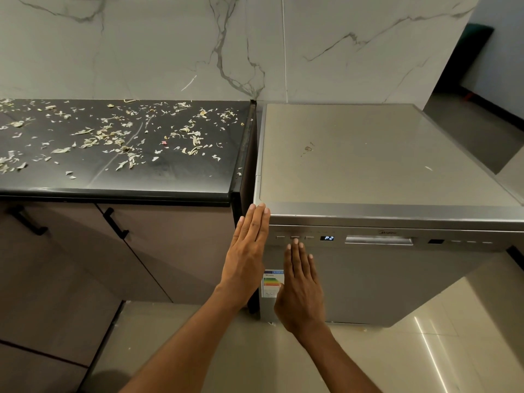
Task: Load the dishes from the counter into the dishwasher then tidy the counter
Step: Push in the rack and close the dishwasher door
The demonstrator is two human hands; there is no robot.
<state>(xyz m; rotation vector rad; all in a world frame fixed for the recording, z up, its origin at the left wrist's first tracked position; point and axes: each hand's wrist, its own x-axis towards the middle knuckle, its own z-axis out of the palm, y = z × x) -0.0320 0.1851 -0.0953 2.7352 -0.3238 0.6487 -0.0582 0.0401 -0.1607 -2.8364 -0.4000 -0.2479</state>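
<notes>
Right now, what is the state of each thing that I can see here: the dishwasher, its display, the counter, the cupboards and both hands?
Dishwasher: door closed.
Display: lit, reads P2.
Counter: littered with dry scraps, no dishes on the part in view.
Cupboards: doors closed.
Left hand: open, fingers straight, at the dishwasher's top left corner.
Right hand: open, fingertips just below a panel button.

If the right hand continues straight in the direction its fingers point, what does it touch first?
Probably the middle button on the dishwasher control panel: the right hand fingertips lie just below it, though depth is unclear.
</notes>
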